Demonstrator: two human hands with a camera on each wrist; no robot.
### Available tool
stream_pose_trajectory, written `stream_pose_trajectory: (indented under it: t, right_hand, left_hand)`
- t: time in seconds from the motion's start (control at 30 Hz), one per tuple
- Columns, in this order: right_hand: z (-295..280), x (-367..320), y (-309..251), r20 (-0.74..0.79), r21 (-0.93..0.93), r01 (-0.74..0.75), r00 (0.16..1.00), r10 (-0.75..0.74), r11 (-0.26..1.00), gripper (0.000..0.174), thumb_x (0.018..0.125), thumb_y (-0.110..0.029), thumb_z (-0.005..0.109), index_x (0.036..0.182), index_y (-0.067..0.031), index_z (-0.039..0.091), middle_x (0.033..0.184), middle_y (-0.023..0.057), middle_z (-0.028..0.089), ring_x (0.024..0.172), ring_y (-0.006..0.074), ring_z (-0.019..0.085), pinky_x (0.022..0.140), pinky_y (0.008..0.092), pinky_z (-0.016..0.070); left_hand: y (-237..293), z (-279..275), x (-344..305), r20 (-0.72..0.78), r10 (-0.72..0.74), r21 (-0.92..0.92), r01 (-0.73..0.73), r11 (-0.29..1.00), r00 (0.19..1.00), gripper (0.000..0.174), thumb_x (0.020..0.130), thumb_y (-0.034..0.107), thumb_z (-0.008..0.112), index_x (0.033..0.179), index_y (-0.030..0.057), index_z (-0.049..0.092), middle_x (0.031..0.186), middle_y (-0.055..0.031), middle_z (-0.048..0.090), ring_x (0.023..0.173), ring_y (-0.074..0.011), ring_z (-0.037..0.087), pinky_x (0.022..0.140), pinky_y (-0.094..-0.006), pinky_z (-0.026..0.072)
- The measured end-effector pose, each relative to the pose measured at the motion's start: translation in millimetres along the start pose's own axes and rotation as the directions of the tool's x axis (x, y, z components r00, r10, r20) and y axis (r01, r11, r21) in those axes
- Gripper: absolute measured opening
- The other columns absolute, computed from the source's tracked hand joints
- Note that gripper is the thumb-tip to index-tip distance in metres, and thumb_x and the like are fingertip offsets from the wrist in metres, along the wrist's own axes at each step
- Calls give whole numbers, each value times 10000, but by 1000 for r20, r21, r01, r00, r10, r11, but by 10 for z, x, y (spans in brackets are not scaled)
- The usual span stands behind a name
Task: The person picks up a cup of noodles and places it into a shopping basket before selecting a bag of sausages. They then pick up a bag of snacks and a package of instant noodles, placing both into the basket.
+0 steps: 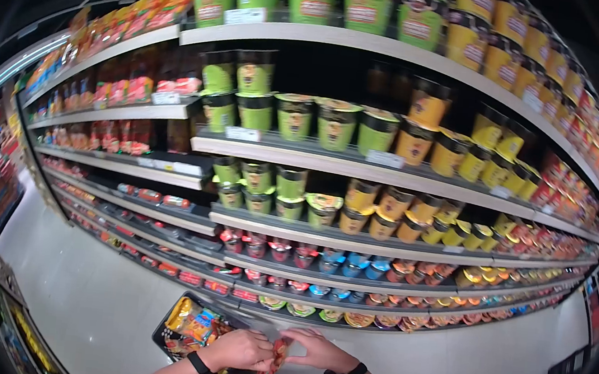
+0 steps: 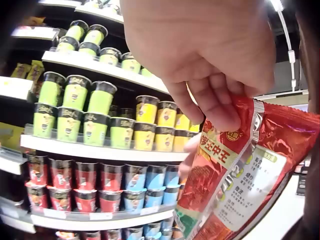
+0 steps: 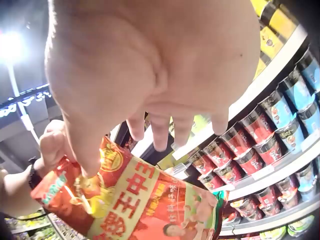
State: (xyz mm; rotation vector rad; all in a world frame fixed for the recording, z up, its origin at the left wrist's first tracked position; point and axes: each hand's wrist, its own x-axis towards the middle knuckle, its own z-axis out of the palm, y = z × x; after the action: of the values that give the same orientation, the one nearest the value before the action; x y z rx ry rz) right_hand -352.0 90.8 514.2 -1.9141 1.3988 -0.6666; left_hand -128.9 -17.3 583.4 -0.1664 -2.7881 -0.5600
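A shiny red food packet with large Chinese lettering is held low in front of me, over the floor. My left hand grips it by one end, the curled fingers pressed against its back. Its printed front faces the right wrist view, where the packet hangs slanted. My right hand is at the packet's other side, with its fingers extended past it and the thumb lying along its face. In that same view, the left hand shows at the packet's end.
A dark shopping basket stands at lower left, holding a yellow snack bag and other packets. Ahead, a curved shelf unit carries rows of green, yellow, red and blue instant cups. Pale tiled floor runs along its foot.
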Motion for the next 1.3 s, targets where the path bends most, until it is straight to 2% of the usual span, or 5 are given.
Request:
stream_pose_trajectory:
  t: [0.43,0.63,0.73,0.8,1.3]
  right_hand:
    - [68,-890,189,126,381,-296,955,268,876,407,868,-304,700,1134,-12,604,919,78,685,806,137,630,753,285,506]
    - [54,-1330,617,-37,240,-350,929,369,905,497,828,-489,669,995,-22,636,843,152,675,754,272,636,701,341,490]
    - [-89,-1446,589,-17,243,-430,894,447,869,428,828,-374,733,1041,-14,641,838,75,682,739,128,627,675,269,499]
    - [-149,-1507,590,4,308,-490,858,514,816,451,822,-393,732,1055,-17,640,866,79,685,753,131,624,693,276,498]
    - [-230,-1804,881,57,367,-504,851,522,782,476,827,-431,711,1067,-28,634,922,93,686,813,171,627,760,294,483]
  left_hand:
    - [174,317,344,92,-271,-374,286,882,958,183,907,191,572,978,58,675,893,-76,662,807,-247,645,720,-332,522]
    - [-966,1471,-1200,-3,-895,-564,738,371,447,383,954,299,512,1097,-39,623,1000,-173,671,949,-253,639,865,-330,480]
    - [-1173,2309,-2254,48,-998,135,990,47,41,511,933,494,483,1118,40,624,1075,-158,640,1025,-244,590,918,-374,438]
    - [-1132,2329,-2378,-136,-893,-187,874,448,429,482,940,484,471,1048,46,642,934,-165,656,908,-236,618,820,-379,466]
    - [-612,2859,-2557,66,-997,-263,965,17,36,752,897,641,418,1252,-15,514,1171,-281,573,1131,-411,530,942,-459,415]
